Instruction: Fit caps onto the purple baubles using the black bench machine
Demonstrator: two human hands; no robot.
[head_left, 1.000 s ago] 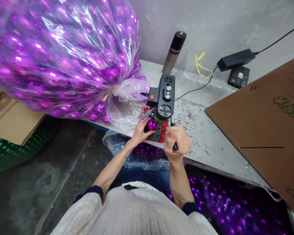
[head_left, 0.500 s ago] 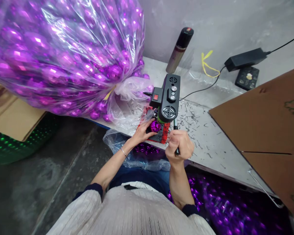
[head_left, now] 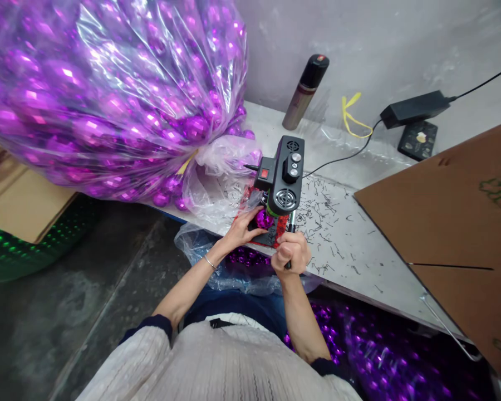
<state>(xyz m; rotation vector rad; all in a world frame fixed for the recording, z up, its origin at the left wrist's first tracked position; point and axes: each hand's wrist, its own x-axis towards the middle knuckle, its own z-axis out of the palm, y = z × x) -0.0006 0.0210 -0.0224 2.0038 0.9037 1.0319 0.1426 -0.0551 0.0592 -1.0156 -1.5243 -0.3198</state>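
Tabletop (head_left: pixel 354 250), left hand (head_left: pixel 239 231) holding purple ball (head_left: pixel 264 219), illegible green carton print (head_left: pixel 500 193)

room between machine (head_left: pixel 292 181) and carton (head_left: pixel 446 217), bag (head_left: pixel 142 106) blocking left

Cool, diffuse light is spread over the worktable (head_left: pixel 371 273) and wall (head_left: pixel 379 44). Sharp glare is reflected from the clear plastic bag (head_left: pixel 121 94), while the floor (head_left: pixel 75 312) is dimly lit. Toward the frame edges, detail is softened and outlines are stretched by wide-angle distortion.
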